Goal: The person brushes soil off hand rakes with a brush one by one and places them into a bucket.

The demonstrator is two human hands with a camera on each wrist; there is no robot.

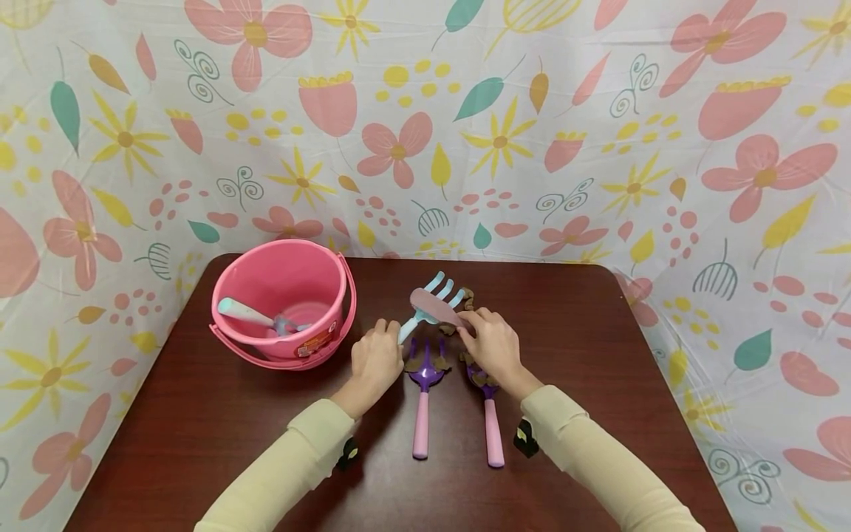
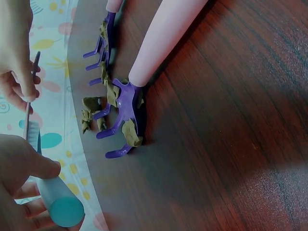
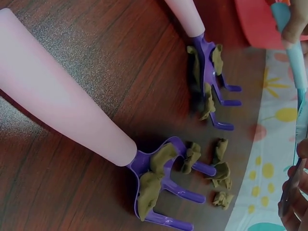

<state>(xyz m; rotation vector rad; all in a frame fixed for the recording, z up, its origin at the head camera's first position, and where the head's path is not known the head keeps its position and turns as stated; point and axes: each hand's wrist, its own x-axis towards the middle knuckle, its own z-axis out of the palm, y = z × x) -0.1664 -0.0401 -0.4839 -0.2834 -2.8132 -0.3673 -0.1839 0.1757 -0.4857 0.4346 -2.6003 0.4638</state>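
Observation:
My left hand (image 1: 377, 362) grips the pale handle of a light-blue toy hand rake (image 1: 408, 329), its tines pointing up and away. Across the rake's head lies a flat pinkish-brown brush (image 1: 433, 304), whose near end my right hand (image 1: 493, 347) pinches. White bristles (image 2: 32, 134) show between brush and rake in the left wrist view. Below the hands, two purple toy rakes with pink handles, one on the left (image 1: 421, 425) and one on the right (image 1: 493, 436), lie on the table. Brown clay-like lumps (image 3: 149, 192) cling to their heads.
At the left stands a pink bucket (image 1: 279, 258) with its handle lowered; a tool with a white and light-blue handle (image 1: 244, 312) leans inside. Loose brown lumps (image 3: 220, 175) lie beyond the purple tines. Flowered cloth (image 1: 399, 148) hangs behind the dark wooden table (image 1: 585, 325).

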